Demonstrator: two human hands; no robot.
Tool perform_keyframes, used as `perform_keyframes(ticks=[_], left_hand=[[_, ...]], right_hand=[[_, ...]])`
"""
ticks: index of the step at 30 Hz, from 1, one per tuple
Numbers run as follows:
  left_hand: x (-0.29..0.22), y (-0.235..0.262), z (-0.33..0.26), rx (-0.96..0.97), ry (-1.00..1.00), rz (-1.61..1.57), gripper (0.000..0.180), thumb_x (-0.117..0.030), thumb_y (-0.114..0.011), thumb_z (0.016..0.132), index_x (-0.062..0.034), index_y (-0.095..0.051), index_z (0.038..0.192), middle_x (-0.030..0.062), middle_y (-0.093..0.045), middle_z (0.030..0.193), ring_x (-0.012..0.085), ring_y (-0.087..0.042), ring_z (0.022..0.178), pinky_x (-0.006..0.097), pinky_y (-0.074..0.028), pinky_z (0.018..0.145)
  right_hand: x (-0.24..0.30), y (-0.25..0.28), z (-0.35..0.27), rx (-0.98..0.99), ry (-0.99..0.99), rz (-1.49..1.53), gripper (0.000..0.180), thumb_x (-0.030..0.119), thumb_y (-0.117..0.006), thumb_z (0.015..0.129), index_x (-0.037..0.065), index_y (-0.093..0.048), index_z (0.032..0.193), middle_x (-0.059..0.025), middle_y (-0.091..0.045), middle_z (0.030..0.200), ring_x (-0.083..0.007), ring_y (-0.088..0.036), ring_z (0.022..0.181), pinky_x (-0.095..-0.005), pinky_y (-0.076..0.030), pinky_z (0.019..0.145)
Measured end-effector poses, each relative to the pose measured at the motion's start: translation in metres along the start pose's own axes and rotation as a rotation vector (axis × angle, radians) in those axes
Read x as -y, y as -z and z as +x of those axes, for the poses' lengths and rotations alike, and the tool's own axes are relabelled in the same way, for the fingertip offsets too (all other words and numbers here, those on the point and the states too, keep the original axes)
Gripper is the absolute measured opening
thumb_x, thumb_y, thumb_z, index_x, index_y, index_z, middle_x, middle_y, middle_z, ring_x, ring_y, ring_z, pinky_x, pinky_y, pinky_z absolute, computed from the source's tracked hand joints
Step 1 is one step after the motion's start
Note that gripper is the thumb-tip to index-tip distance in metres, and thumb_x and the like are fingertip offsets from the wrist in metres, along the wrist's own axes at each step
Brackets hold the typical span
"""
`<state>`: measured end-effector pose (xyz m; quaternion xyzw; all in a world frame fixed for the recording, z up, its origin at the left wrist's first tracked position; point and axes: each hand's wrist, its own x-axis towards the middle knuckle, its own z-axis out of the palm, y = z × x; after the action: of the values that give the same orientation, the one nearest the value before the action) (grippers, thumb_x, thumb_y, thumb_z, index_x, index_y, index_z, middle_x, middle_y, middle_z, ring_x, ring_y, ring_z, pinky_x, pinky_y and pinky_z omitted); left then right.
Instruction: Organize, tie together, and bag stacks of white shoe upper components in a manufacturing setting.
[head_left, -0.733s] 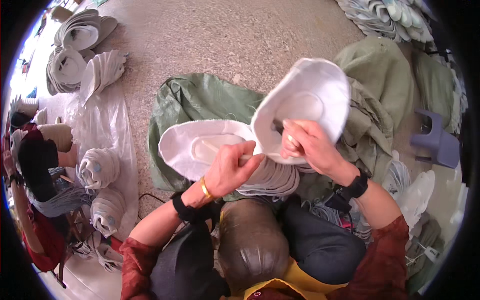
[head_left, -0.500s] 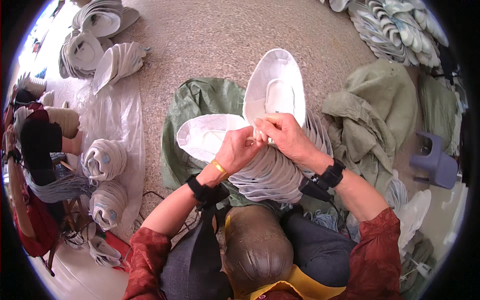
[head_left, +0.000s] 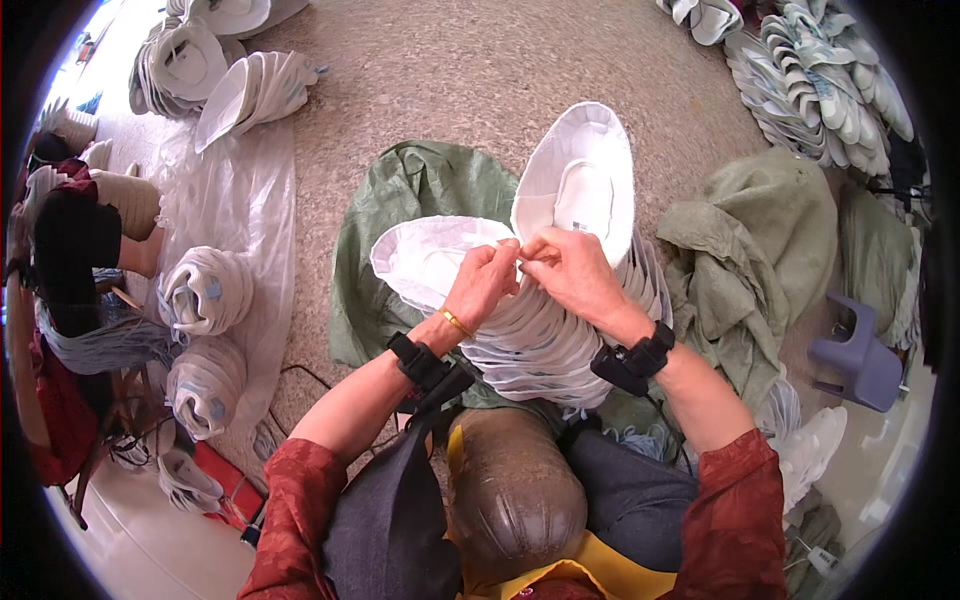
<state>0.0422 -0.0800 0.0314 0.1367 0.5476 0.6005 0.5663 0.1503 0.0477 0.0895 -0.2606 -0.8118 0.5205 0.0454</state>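
Note:
In front of me a long stack of white fabric shoe uppers rests on green woven sacking. Two uppers stand out from it: a left upper lying at a slant and a right upper tilted upright. Between them my left hand and my right hand almost meet at the fingertips. Both are closed in a pinch at the uppers' near rims. Whatever sits between the fingers is too small to make out. Each wrist carries a black strapped device.
A brown rounded form stands between my knees. Green sacking lies beneath the stack, with a crumpled sack at right. Bundled uppers sit on plastic sheeting at left, beside another person's arm. More piles and a purple stool are at right.
The scene has shifted slightly in view. My hands have changed their finger grip, with the left fingertips now turned up and a small gap between the hands. The two uppers keep about the same pose.

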Motion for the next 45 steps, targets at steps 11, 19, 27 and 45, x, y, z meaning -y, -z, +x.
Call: perform_keyframes(ticks=[11,19,27,45], left_hand=[[-0.041,0.013,0.008,0.063,-0.174,0.044,0.033,-0.029,-0.053,0.103,-0.0055,-0.061,0.081,-0.0002,-0.062,0.076,0.0067,-0.054,0.073,0.022,-0.043,0.070],[-0.060,0.010,0.024,-0.332,-0.952,0.892,0.022,-0.021,-0.070,0.090,-0.0021,-0.061,0.096,0.0030,-0.065,0.082,0.0145,-0.056,0.074,0.027,-0.045,0.075],[-0.028,0.003,0.010,-0.047,-0.490,0.697,0.023,-0.009,-0.075,0.082,-0.0029,-0.056,0.093,0.0055,-0.063,0.079,0.0143,-0.062,0.070,0.029,-0.050,0.061],[-0.020,-0.008,0.014,-0.078,-0.980,0.942,0.015,0.006,-0.063,0.075,-0.0010,-0.059,0.087,0.0111,-0.062,0.095,0.0321,-0.056,0.088,0.040,-0.049,0.076]], right_hand=[[-0.001,0.006,0.009,0.012,0.012,-0.167,0.010,0.008,-0.068,0.079,0.000,-0.072,0.083,-0.0165,-0.070,0.073,-0.0265,-0.070,0.066,-0.0358,-0.054,0.063],[-0.002,-0.002,0.017,-0.047,-0.069,-0.236,0.014,0.013,-0.068,0.078,0.001,-0.072,0.076,-0.0167,-0.068,0.068,-0.0306,-0.069,0.065,-0.0377,-0.053,0.063],[-0.011,0.005,0.020,-0.008,-0.221,-0.050,0.019,0.017,-0.065,0.083,0.000,-0.070,0.077,-0.0132,-0.065,0.060,-0.0209,-0.065,0.057,-0.0343,-0.050,0.057],[-0.019,0.015,0.048,0.138,-0.457,-0.094,0.008,0.006,-0.066,0.075,-0.002,-0.067,0.073,-0.0143,-0.069,0.067,-0.0187,-0.069,0.061,-0.0336,-0.053,0.054]])
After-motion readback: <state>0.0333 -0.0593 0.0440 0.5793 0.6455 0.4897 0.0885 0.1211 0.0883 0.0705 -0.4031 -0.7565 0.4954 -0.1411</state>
